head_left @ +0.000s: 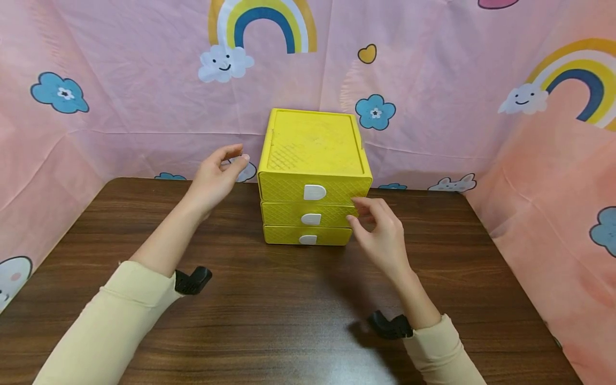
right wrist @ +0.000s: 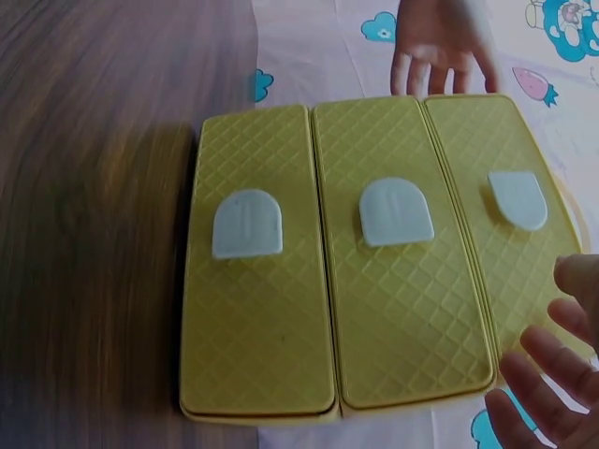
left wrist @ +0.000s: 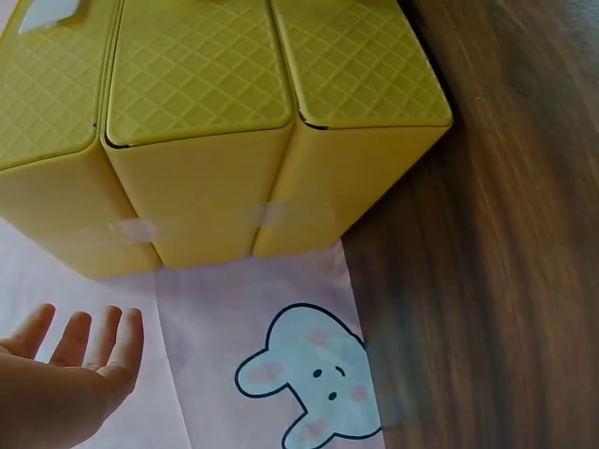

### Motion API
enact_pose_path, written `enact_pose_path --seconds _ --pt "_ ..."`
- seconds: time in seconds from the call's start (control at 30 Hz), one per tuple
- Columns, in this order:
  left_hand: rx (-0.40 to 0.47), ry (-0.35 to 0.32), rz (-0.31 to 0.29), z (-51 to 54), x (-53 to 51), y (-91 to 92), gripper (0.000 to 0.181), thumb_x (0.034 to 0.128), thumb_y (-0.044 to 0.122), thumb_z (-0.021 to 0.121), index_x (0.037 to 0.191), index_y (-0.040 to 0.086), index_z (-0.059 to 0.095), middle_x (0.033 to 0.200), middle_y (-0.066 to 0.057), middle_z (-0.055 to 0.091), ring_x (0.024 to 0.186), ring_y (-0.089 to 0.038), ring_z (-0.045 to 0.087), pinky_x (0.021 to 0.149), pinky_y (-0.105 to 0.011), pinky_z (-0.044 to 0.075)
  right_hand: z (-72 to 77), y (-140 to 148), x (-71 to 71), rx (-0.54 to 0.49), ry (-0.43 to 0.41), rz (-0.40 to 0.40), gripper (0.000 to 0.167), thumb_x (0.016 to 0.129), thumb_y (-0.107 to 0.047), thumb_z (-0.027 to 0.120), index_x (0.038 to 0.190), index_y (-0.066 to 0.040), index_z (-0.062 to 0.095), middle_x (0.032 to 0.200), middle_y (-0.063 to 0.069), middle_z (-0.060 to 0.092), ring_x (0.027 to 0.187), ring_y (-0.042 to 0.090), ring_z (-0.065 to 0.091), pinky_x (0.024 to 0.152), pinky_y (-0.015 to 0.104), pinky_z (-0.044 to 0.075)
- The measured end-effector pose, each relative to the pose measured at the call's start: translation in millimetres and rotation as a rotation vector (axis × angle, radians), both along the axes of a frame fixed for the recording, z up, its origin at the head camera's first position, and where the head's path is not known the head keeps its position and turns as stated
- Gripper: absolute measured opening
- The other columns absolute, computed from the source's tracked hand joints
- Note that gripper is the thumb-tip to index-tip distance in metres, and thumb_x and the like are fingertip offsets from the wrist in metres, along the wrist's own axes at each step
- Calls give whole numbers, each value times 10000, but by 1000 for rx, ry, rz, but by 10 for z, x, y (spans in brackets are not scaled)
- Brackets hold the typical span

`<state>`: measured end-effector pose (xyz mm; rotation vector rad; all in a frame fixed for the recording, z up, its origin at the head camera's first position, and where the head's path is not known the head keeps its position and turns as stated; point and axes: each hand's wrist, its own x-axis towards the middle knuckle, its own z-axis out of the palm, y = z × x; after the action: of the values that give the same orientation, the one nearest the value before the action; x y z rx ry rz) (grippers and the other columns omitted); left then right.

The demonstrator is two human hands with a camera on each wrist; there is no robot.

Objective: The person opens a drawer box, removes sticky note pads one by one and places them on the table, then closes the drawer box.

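1. The box [head_left: 315, 160] stood upright toward the back of the table [head_left: 264, 326], before the cloth [head_left: 159, 80], its front facing the person.
2. Its top drawer [head_left: 281, 187], middle drawer [head_left: 281, 214] and bottom drawer [head_left: 281, 235] all looked closed. The top handle [head_left: 315, 192] had its curved side to the right; the middle handle [head_left: 310, 219] and bottom handle [head_left: 308, 240] had theirs to the left.
3. The left hand [head_left: 214, 174] was released, beside the box's left side and apart from it, fingers relaxed, gripping nothing.
4. The right hand [head_left: 380, 235] was released too, thumb and fingers loosely bent and parted at the front's right edge. Whether a fingertip touched the box could not be told.
5. The step in hand seemed to be placing the hands about the box, with no hold on it and no handle pinched.
6. A pull on a drawer would have called for the right fingers to move left onto a handle, while the left hand steadied the side; lifting or turning the box would have called for both palms against its sides.
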<state>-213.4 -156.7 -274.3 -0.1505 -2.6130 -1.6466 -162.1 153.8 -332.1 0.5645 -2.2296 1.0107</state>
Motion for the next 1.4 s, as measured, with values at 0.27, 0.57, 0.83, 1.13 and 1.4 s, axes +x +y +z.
enact_pose_path --seconds 0.27,0.57,0.83,1.13,1.4 --pt "0 -14 -20 54 -77 72 606 911 490 478 1422 191 349 1432 -30 359 1252 -236 427 982 -450 410 10 -135 -33 2 52 -7 280 772 -77 721 1042 -46 653 940 72 627 835 174 604 672 312 528" --pt "16 -3 -33 78 -150 178 575 922 453 481 1405 157 382 1395 -54 399 1185 -223 482 949 -404 443 47 -243 -53 -22 42 -19 260 788 -105 715 1037 -54 659 944 84 611 857 181 584 700 339 543" --pt "20 -13 -32 109 -176 222 568 923 446 481 1403 158 387 1370 -52 422 1084 -240 531 884 -362 470 87 -357 -74 -42 56 -22 238 796 -92 700 1025 -45 657 955 78 610 857 178 590 718 312 543" --pt "35 -27 -41 158 -216 285 540 925 421 495 1390 161 409 1345 -67 425 1071 -183 529 859 -353 472 91 -509 -86 -23 67 -46 251 804 -84 682 1050 -60 640 922 81 593 852 193 593 719 292 535" --pt "51 -66 -32 189 -238 305 535 922 403 503 1391 163 409 1341 -61 422 1068 -172 527 846 -288 486 112 -604 -114 -35 94 -78 214 808 -93 685 1015 -56 645 895 61 593 804 163 590 726 238 515"
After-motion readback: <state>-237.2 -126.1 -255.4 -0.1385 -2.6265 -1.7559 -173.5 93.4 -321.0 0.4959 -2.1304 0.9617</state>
